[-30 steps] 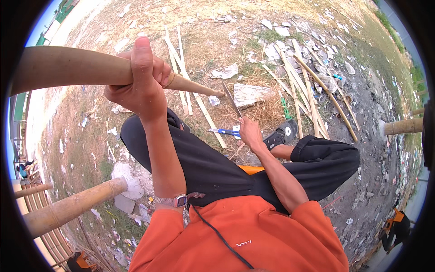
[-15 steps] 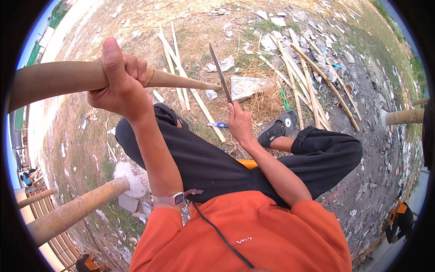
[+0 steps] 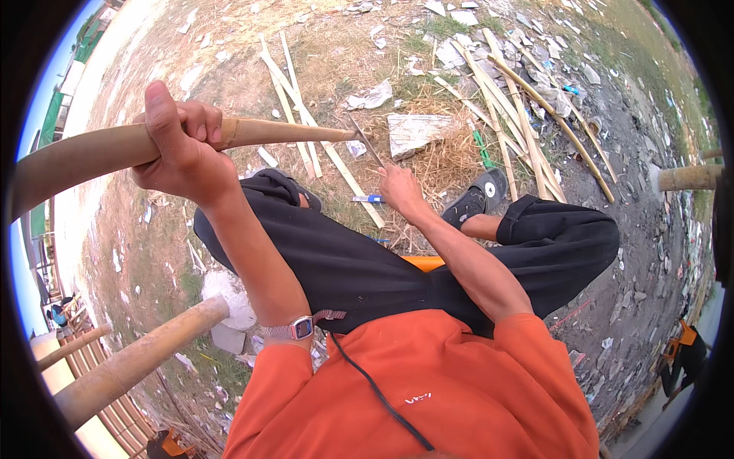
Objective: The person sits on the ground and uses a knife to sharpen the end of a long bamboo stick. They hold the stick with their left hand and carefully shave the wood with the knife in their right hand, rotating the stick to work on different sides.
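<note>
My left hand (image 3: 182, 145) is closed round a bamboo pole (image 3: 287, 133), thumb lying along the top. The pole slants in from the left edge, and its thin end reaches the middle of the view. In my right hand (image 3: 401, 189) is a long-bladed knife (image 3: 368, 144), its handle hidden by my fingers. The blade points up and left, and its upper part is by the pole's thin end; whether it touches I cannot tell. Behind the pole's end, a pale block (image 3: 417, 134) rests on dry straw (image 3: 451, 153).
A blue-handled cutter (image 3: 368, 199) lies near my right hand. Split bamboo strips (image 3: 302, 107) lie ahead, with more strips (image 3: 508, 115) to the right. A green object (image 3: 483, 149) is by my sandal (image 3: 485, 191). Thick bamboo posts (image 3: 145, 359) stand at both sides.
My left hand and the pole have shifted left and slightly down. The knife has tilted further left, bringing its blade to the pole's thin end.
</note>
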A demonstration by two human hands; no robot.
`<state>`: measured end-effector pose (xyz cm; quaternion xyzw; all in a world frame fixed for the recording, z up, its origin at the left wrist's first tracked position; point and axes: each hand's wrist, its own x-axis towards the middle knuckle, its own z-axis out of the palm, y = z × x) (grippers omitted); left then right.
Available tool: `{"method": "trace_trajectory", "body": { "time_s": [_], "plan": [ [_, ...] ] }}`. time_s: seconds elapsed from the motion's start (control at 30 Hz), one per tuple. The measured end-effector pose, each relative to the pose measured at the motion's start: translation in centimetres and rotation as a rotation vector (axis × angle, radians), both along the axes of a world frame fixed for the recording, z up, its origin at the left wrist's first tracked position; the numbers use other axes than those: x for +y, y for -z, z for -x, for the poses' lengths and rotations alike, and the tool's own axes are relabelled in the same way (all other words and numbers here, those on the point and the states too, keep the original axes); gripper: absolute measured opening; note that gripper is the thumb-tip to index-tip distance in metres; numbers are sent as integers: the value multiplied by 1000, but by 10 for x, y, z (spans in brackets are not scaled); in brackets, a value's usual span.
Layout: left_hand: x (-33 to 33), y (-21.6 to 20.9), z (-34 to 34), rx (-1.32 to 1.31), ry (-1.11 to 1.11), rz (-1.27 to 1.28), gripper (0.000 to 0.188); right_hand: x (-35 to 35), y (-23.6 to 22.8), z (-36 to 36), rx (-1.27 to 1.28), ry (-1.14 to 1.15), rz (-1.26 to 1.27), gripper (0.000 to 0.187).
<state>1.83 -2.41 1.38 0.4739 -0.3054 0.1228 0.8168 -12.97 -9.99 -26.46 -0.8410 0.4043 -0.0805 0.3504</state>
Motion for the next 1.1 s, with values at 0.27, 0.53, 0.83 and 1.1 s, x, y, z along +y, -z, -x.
{"method": "trace_trajectory", "body": {
  "time_s": [0.27, 0.53, 0.83, 1.1],
  "plan": [
    [1, 6, -8, -74, 37, -6, 34, 4, -28, -20, -189, 37, -12, 29],
    [11, 11, -8, -116, 61, -82, 34, -7, -21, -6, -163, 44, -168, 29],
    [17, 13, -21, -193, 146, -100, 33, -3, 53, -5, 36, 132, -172, 28],
    [12, 10, -18, -126, 125, -78, 33, 27, 36, -19, -187, 101, -136, 28]
  ]
}}
